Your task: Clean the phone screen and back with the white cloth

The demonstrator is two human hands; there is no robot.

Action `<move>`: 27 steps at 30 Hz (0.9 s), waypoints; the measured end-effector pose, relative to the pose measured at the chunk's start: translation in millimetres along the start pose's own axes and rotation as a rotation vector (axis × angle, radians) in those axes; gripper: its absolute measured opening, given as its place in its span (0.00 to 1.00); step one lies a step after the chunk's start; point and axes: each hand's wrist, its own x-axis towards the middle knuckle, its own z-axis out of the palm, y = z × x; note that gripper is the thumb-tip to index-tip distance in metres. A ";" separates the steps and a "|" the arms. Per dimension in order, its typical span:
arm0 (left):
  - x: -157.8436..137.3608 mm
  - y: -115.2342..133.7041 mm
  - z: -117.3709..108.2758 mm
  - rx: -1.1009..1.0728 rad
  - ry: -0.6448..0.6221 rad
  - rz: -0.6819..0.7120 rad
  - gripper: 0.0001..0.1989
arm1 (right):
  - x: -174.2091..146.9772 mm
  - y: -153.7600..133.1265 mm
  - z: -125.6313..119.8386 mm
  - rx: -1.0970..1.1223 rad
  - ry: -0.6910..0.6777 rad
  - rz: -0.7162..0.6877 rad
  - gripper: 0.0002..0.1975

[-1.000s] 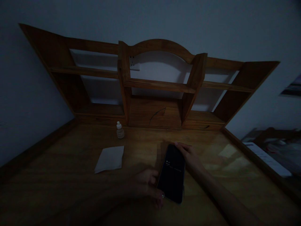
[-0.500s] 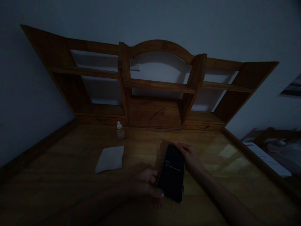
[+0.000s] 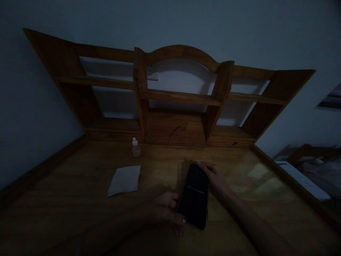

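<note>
The phone (image 3: 195,196) lay screen-up on the counter (image 3: 80,192) at about 5 o'clock from the white cloth (image 3: 124,180), pinched between both hands: the left hand (image 3: 166,210) curled loosely against its near left edge, the right hand (image 3: 214,177) cupped over its far right corner. Neither grip looked closed around the phone, so it could probably slide on the glossy wood or slip if lifted. In the dim light a sweeping arm might also knock over the small bottle (image 3: 136,148) at 11 o'clock.

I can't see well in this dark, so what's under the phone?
The phone lies on the wooden desk, both hands at its edges. Whatever is directly beneath it is covered.
</note>
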 end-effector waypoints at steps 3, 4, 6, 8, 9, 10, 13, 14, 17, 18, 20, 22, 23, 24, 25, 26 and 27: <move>-0.8 0.3 -0.5 0.023 -0.031 0.009 0.28 | 0.1 0.6 -0.5 -0.003 -0.004 0.000 0.23; -1.1 0.8 -0.5 0.025 -0.036 0.014 0.28 | -0.3 0.3 -0.4 -0.005 -0.008 0.000 0.23; -1.4 1.9 -0.6 0.022 -0.035 0.024 0.27 | -1.5 -1.1 -0.1 -0.006 -0.017 0.001 0.22; -1.2 2.6 -0.4 0.017 -0.025 0.027 0.27 | -2.9 -3.0 0.4 -0.007 -0.024 0.006 0.23; -1.1 2.9 -0.2 0.015 -0.019 0.023 0.27 | -3.5 -4.0 0.6 -0.008 -0.026 0.010 0.23; -1.0 3.3 0.1 0.015 -0.014 0.015 0.28 | -3.9 -4.9 0.8 -0.010 -0.025 0.013 0.23; -1.3 4.6 1.7 0.018 -0.019 0.006 0.29 | -4.3 -6.4 1.0 -0.015 -0.017 0.020 0.23; -1.7 5.1 2.3 0.017 -0.021 0.007 0.29 | -4.1 -6.6 1.0 -0.016 -0.013 0.022 0.23; -3.2 6.3 3.8 0.026 -0.016 0.000 0.30 | -3.2 -6.0 0.7 -0.016 -0.009 0.026 0.24; -3.7 6.6 4.2 0.031 -0.010 -0.003 0.30 | -3.0 -5.6 0.7 -0.015 -0.011 0.027 0.24; -4.4 7.2 4.7 0.047 -0.014 -0.004 0.29 | -2.6 -4.6 0.6 -0.010 -0.017 0.029 0.23; -4.5 6.8 4.6 0.043 -0.018 0.005 0.27 | -2.3 -3.4 0.4 -0.004 -0.022 0.030 0.23; -4.2 6.2 4.3 0.039 -0.023 0.013 0.27 | -2.1 -2.8 0.3 -0.001 -0.023 0.031 0.23; -3.8 5.3 3.9 0.036 -0.031 0.021 0.27 | -1.8 -2.2 0.1 0.003 -0.024 0.031 0.22; -3.4 4.2 3.5 0.032 -0.038 0.029 0.27 | -1.4 -1.6 0.0 0.007 -0.025 0.032 0.22; -2.9 3.1 3.1 0.027 -0.043 0.037 0.26 | -0.9 -0.9 -0.1 0.011 -0.024 0.033 0.22; -2.6 2.2 2.8 0.027 -0.049 0.045 0.26 | -0.5 -0.3 -0.2 0.015 -0.022 0.034 0.22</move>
